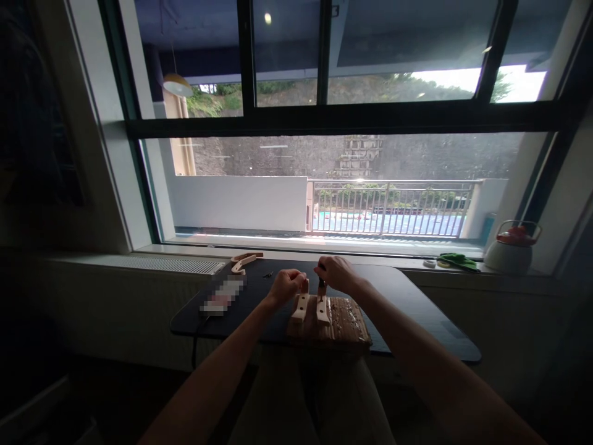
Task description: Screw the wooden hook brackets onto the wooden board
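Two light wooden pieces with dark holes lie side by side on a brown, rough-topped block: a left wooden piece [301,309] and a right wooden piece [322,311]. My left hand [286,287] is closed, its fingertips pinched at the far end of the left piece. My right hand [339,272] is curled round a dark-handled tool [321,282], which points down at the far end of the right piece. The tool's tip cannot be made out. Beneath both pieces, the brown block [346,321] rests at the near edge of the dark table [398,309].
A curved wooden piece [244,262] and small dark bits [267,275] lie at the table's far left, near a blurred-out item [222,296] with a cable. On the windowsill stand a pale kettle [509,252] and a green cloth-like item [456,261]. A window rises behind.
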A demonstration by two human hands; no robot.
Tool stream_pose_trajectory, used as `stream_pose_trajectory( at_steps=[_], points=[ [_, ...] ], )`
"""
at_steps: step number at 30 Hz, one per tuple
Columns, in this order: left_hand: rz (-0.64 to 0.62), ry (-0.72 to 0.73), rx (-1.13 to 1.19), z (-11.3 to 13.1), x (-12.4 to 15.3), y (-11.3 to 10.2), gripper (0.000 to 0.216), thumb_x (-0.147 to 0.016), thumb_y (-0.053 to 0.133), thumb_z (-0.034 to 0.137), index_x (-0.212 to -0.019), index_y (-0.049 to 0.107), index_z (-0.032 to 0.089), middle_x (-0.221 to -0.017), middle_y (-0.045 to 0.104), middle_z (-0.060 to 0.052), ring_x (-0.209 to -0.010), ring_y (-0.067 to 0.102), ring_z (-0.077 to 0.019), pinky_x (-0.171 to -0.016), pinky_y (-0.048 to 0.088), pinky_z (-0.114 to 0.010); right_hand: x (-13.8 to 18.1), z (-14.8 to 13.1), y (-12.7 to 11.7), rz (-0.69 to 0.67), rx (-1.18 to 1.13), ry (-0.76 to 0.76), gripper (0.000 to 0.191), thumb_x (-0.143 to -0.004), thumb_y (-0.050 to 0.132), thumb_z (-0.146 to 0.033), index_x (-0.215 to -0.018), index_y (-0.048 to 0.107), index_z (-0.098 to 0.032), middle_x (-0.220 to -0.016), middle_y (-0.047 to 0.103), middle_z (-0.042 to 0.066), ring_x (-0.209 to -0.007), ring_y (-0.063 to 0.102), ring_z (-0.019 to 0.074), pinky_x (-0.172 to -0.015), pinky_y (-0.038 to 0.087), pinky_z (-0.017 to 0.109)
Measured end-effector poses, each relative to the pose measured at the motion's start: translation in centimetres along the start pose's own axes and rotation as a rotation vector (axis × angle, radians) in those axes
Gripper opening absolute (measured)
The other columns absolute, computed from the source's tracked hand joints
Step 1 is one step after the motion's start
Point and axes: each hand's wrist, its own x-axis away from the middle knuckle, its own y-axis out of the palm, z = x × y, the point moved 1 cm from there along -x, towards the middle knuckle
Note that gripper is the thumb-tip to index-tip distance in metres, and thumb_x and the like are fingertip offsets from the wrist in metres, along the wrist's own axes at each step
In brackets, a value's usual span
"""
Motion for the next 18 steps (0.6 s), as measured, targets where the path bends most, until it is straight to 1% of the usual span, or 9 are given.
stream_pose_trajectory(
  at_steps=[2,4,5,9,12,14,15,17,18],
  points=[
    [0.086,0.006,-0.026,-0.3,-0.3,-0.4,0.037,-0.083,0.039,0.036,-0.096,0.063,0.011,-0.089,0.063,-0.009,-0.084,0.057,-0.019,-0.076,0.043,-0.028,-0.2,-0.5,0.2,0.006,-0.001,0.002,0.032,-0.09,0.041,-0.039,-0.096,0.063,-0.017,-0.087,0.067,0.009,-0.078,0.061,0.0173,-0.059,0.035,0.024],
    [0.079,0.027,-0.046,-0.6,-0.8,-0.1,0.035,-0.078,0.049,0.032,-0.104,0.061,0.012,-0.102,0.062,-0.009,-0.093,0.055,-0.0199,-0.082,0.041,-0.028,-0.3,-0.9,0.3,0.011,-0.001,-0.008,0.03,-0.089,0.042,-0.037,-0.096,0.062,-0.017,-0.087,0.067,0.009,-0.078,0.061,0.0173,-0.06,0.035,0.024],
    [0.048,0.038,-0.055,-0.6,-1.0,0.3,0.036,-0.074,0.053,0.03,-0.105,0.06,0.013,-0.103,0.062,-0.009,-0.092,0.056,-0.0196,-0.082,0.042,-0.027,-0.4,-1.1,0.3,0.011,0.0,-0.016,0.029,-0.089,0.042,-0.036,-0.096,0.062,-0.017,-0.086,0.067,0.008,-0.077,0.061,0.017,-0.06,0.035,0.024],
    [-0.03,0.039,-0.105,-0.6,-0.8,1.4,0.028,-0.071,0.056,0.025,-0.095,0.064,0.014,-0.09,0.064,-0.006,-0.081,0.057,-0.0176,-0.076,0.042,-0.026,-0.5,-0.4,0.0,0.001,0.016,-0.036,0.027,-0.089,0.042,-0.034,-0.096,0.063,-0.017,-0.085,0.067,0.009,-0.076,0.061,0.0172,-0.061,0.035,0.025],
    [-0.058,-0.006,-0.138,-0.6,0.9,0.9,0.019,-0.073,0.055,0.029,-0.078,0.065,0.013,-0.076,0.062,-0.004,-0.075,0.055,-0.0168,-0.07,0.041,-0.025,-0.3,0.9,-0.5,-0.019,0.019,-0.053,0.027,-0.088,0.044,-0.034,-0.096,0.064,-0.017,-0.087,0.067,0.009,-0.077,0.06,0.0176,-0.062,0.035,0.024],
    [-0.14,-0.039,-0.135,-0.7,2.5,0.0,0.026,-0.072,0.058,0.038,-0.071,0.064,0.013,-0.065,0.059,-0.001,-0.065,0.054,-0.0148,-0.062,0.04,-0.023,-0.1,1.4,-0.7,-0.035,0.01,-0.081,0.026,-0.086,0.045,-0.034,-0.095,0.064,-0.018,-0.087,0.067,0.008,-0.076,0.06,0.0167,-0.062,0.035,0.024],
    [-0.203,-0.053,-0.12,-0.6,3.1,-0.5,0.031,-0.07,0.06,0.044,-0.073,0.064,0.013,-0.063,0.059,0.0,-0.061,0.053,-0.014,-0.058,0.039,-0.023,0.1,1.5,-0.8,-0.041,0.005,-0.098,0.026,-0.086,0.046,-0.034,-0.095,0.064,-0.019,-0.087,0.067,0.007,-0.076,0.06,0.0161,-0.062,0.034,0.023],
    [-0.357,-0.115,-0.029,-0.4,3.9,-1.6,0.043,-0.072,0.057,0.052,-0.084,0.065,0.012,-0.069,0.062,-0.002,-0.059,0.055,-0.014,-0.054,0.039,-0.022,0.5,1.3,-0.8,-0.045,-0.001,-0.13,0.024,-0.086,0.045,-0.032,-0.094,0.064,-0.019,-0.086,0.067,0.005,-0.074,0.059,0.0149,-0.061,0.034,0.023],
    [-0.374,-0.146,0.023,-0.1,3.9,-2.0,0.046,-0.072,0.056,0.054,-0.089,0.065,0.012,-0.074,0.063,-0.003,-0.062,0.056,-0.0149,-0.055,0.039,-0.022,0.8,1.1,-0.9,-0.047,-0.001,-0.142,0.024,-0.086,0.044,-0.031,-0.093,0.064,-0.019,-0.085,0.067,0.005,-0.073,0.059,0.0145,-0.06,0.033,0.023]
  ],
)
